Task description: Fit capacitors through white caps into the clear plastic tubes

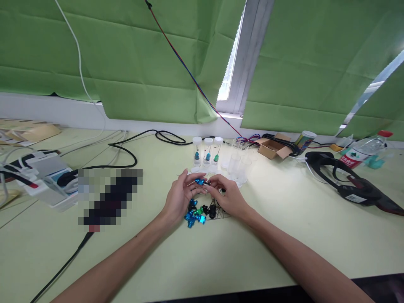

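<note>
My left hand [180, 194] has its fingers curled around a small blue metallic fitting [199, 182]. From the right, my right hand [229, 197] pinches a small dark piece [207, 183] at the fitting's end; whether the two are joined I cannot tell. On the table below my hands lies a pile of blue fittings [190, 219], a green fitting [199, 211] and black parts [212, 211], with thin needle-like pieces beside them. Just beyond stand three white-capped clear vials: two with blue-tipped pieces [197, 156] inside and one with a green-tipped piece [216, 158].
Clear open tubes [235, 164] stand right of the vials. Farther right are a cardboard box [274, 148], a can [304, 141], a black headset-like device [353, 189] and a bottle [362, 151]. At left, a black cable [132, 156] runs near a white device [47, 174].
</note>
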Available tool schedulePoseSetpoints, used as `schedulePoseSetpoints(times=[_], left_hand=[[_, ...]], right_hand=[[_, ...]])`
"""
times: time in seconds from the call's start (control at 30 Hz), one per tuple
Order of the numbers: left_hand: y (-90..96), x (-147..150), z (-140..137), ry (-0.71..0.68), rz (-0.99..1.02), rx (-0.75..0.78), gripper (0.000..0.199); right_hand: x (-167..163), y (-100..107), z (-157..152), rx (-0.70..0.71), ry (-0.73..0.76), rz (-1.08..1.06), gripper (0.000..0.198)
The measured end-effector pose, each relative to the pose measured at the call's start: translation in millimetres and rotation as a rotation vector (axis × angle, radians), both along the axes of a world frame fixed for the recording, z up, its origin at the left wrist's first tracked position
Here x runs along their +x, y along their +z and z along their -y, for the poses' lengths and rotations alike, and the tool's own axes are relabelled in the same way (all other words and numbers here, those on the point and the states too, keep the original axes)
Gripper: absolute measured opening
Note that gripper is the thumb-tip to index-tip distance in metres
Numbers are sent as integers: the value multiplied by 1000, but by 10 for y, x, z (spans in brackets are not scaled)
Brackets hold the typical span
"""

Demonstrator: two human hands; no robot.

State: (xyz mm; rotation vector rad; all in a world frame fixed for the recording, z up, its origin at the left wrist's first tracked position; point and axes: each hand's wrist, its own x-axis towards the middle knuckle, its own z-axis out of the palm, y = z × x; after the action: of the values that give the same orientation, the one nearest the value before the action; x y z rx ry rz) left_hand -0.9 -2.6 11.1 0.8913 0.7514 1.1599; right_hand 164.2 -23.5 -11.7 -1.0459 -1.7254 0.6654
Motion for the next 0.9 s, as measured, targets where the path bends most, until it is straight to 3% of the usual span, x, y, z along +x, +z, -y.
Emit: schedulePoseSetpoints(times=[0.57,0.9], left_hand=[[-27,13,37,23,18,-33,47],[35,6,18,123,86,-58,40]], right_hand=[[13,-14,-15,29,-62,6,15],[24,-3,-18,-12,-131,-148,16]])
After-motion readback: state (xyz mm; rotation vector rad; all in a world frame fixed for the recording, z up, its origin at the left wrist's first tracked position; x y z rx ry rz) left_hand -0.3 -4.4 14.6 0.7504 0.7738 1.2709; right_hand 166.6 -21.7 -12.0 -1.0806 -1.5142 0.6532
